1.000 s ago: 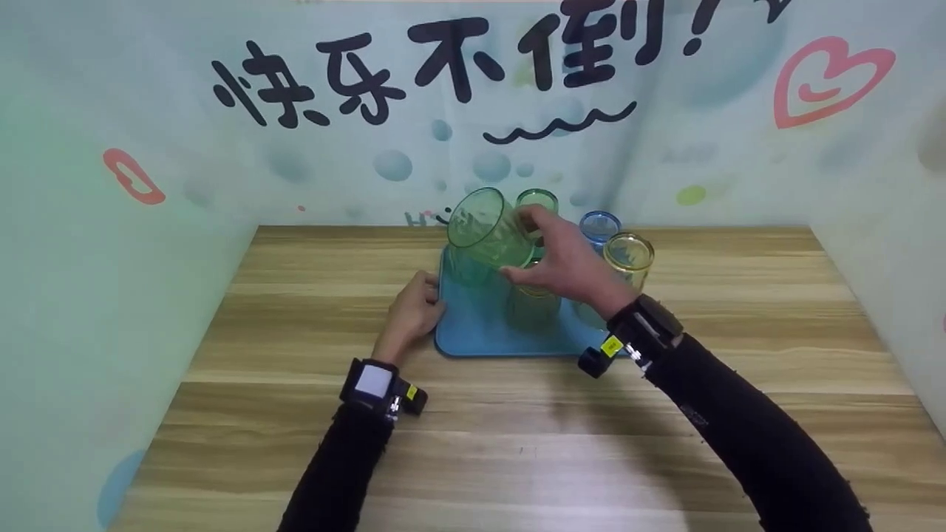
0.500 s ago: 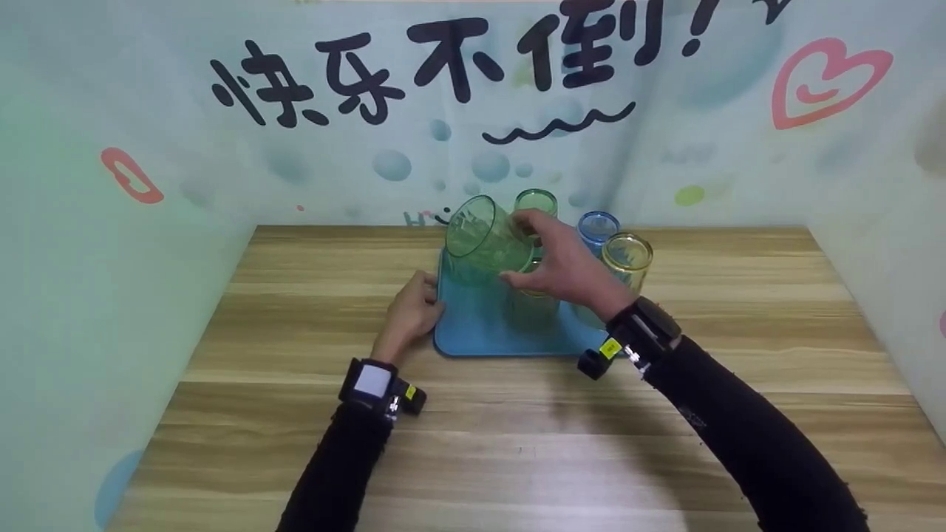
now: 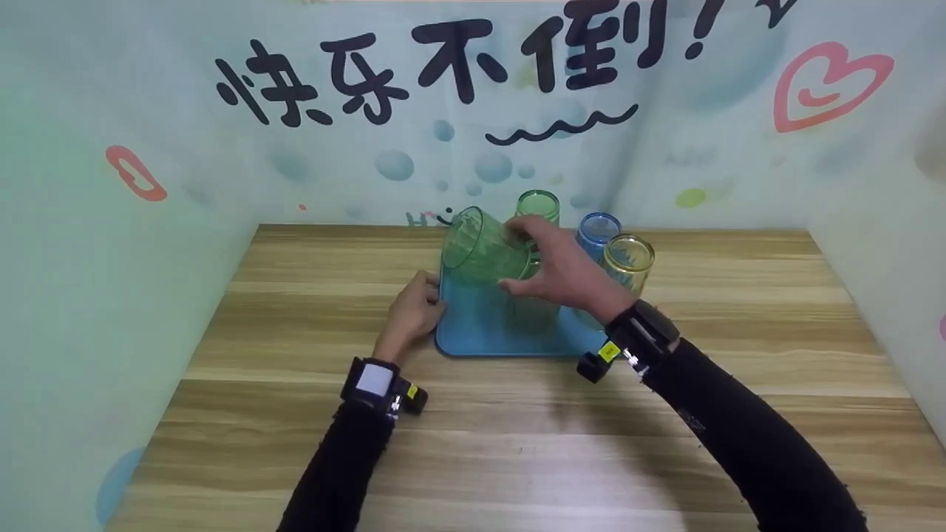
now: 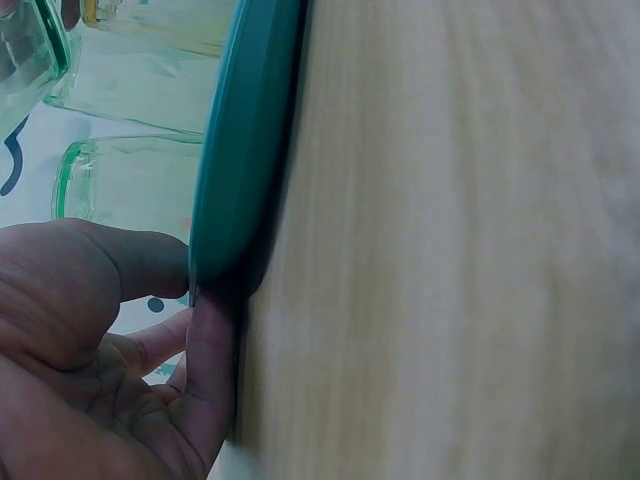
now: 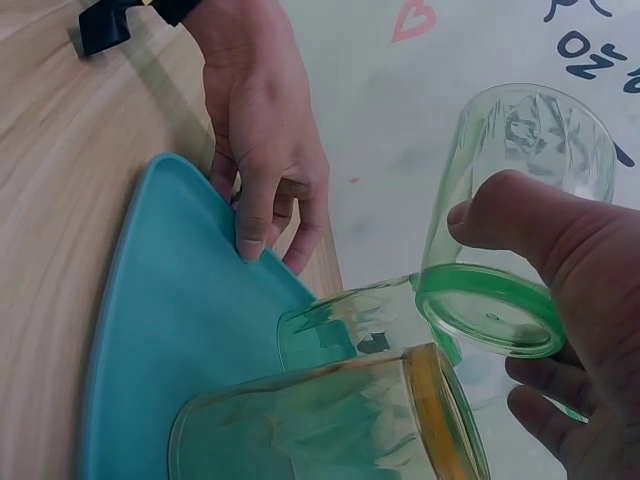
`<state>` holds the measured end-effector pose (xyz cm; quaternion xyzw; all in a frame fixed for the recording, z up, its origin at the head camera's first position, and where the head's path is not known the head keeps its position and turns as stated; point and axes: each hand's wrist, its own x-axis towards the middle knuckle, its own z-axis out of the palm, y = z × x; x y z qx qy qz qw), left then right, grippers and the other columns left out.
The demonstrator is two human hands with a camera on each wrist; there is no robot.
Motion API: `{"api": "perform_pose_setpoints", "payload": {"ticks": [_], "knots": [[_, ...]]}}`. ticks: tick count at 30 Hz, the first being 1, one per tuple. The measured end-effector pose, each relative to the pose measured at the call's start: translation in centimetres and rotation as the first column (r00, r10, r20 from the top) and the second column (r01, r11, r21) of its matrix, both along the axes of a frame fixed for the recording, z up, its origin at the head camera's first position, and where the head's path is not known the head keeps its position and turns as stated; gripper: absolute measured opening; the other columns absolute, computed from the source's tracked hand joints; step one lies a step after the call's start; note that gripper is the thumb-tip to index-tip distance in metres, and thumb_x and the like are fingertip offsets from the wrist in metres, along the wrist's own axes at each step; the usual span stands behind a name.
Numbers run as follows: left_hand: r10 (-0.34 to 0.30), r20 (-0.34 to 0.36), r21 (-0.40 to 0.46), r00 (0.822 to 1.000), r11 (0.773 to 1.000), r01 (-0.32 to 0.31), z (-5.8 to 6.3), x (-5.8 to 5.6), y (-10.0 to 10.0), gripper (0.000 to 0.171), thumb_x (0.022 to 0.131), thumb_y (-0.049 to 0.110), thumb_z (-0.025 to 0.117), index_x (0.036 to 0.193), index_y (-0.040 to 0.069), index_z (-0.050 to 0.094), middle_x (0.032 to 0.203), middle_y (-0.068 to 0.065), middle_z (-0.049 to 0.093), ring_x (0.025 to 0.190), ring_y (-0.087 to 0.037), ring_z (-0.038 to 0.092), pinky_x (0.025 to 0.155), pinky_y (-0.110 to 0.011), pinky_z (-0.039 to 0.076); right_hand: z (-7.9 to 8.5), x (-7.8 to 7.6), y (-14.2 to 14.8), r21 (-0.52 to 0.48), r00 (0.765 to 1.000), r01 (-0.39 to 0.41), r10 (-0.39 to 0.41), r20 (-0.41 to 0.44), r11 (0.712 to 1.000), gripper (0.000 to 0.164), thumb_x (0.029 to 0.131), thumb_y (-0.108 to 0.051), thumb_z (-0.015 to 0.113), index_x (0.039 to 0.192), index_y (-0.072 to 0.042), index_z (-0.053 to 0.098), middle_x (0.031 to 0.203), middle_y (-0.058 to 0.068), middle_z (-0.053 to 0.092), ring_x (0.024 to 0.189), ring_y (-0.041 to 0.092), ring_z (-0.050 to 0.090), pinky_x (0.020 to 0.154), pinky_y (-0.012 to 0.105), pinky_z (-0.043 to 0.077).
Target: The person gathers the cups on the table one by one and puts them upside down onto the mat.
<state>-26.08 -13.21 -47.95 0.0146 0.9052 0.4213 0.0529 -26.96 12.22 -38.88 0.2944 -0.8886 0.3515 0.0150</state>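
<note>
My right hand (image 3: 565,266) grips a clear green glass (image 3: 484,247) near its base, thumb on one side and fingers on the other. The glass is tilted, its mouth toward the left, above the left part of a blue tray (image 3: 480,332). My left hand (image 3: 410,314) pinches the tray's left rim; in the left wrist view the thumb is above the rim and a finger below. Beneath the held glass, the right wrist view shows another green glass (image 5: 350,330) upside down on the tray, beside an upturned amber-rimmed glass (image 5: 330,420). My right hand partly hides that amber one in the head view.
Farther back on the tray stand an upturned green glass (image 3: 538,203), a blue glass (image 3: 597,235) and a yellow glass (image 3: 628,258). The wooden table (image 3: 473,443) extends around the tray. A printed backdrop (image 3: 332,162) rises behind its far edge.
The held green glass has tipped further, its mouth sinking and turning more to the left. My right hand has lowered slightly. The left hand and tray look unmoved.
</note>
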Motion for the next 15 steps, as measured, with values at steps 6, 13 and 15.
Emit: {"api": "perform_pose_setpoints", "payload": {"ticks": [6,13,15], "knots": [[0.011,0.02,0.009,1.0,1.0,-0.011,-0.04,-0.04,-0.04,0.038,0.099,0.004,0.058,0.135,-0.002,0.048,0.121,-0.023,0.064,0.116,-0.033,0.058,0.097,-0.045,0.046,-0.16,0.09,-0.2,0.007,1.0,-0.01,0.01,0.004,1.0,0.081,0.078,-0.031,0.088,0.144,-0.007,0.048,0.133,0.006,0.055,0.119,0.019,0.051,0.103,0.036,0.043],[0.021,0.031,0.035,0.999,0.999,-0.022,-0.02,0.08,-0.06,0.038,0.098,0.004,0.058,0.135,-0.001,0.049,0.121,-0.022,0.064,0.115,-0.033,0.058,0.096,-0.045,0.047,-0.25,0.2,-0.31,0.01,0.999,-0.026,0.026,0.021,1.0,0.08,0.078,-0.035,0.087,0.144,-0.011,0.049,0.135,0.002,0.054,0.119,0.016,0.05,0.103,0.037,0.043],[0.005,-0.004,0.025,1.0,1.0,-0.005,0.03,0.14,-0.08,0.036,0.097,0.003,0.058,0.132,-0.003,0.05,0.12,-0.022,0.064,0.114,-0.033,0.058,0.097,-0.045,0.047,-0.2,0.2,-0.32,0.013,0.999,-0.027,0.027,0.019,1.0,0.08,0.079,-0.036,0.087,0.144,-0.011,0.049,0.135,0.002,0.053,0.119,0.016,0.05,0.102,0.037,0.044]]}}
